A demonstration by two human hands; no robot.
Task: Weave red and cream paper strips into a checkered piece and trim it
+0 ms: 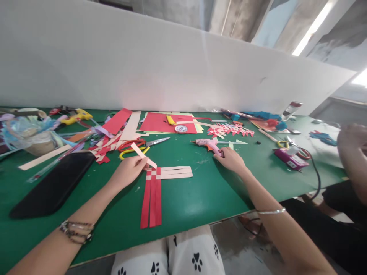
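My left hand (130,170) is closed, thumb and fingertips together at the upper left corner of a small paper weave. A cream paper strip (142,154) sticks up at a slant from that pinch. The woven checked patch (153,174) lies on the table, with long red strips (151,204) running toward me and cream strips (176,172) running right. To the right, my right hand (232,160) is wrapped round the handle of a pink hot glue gun (210,143), whose nozzle points left. The glue gun's trigger is partly hidden by my fingers.
Scissors (146,144), red sheets (153,123) and a yellow cutter (171,120) lie behind. Paper scraps (107,147) and a black case (54,183) are at left. A purple box (291,158) and checked zigzag pieces (231,130) lie right. Another person's arm (354,152) rests at the far right.
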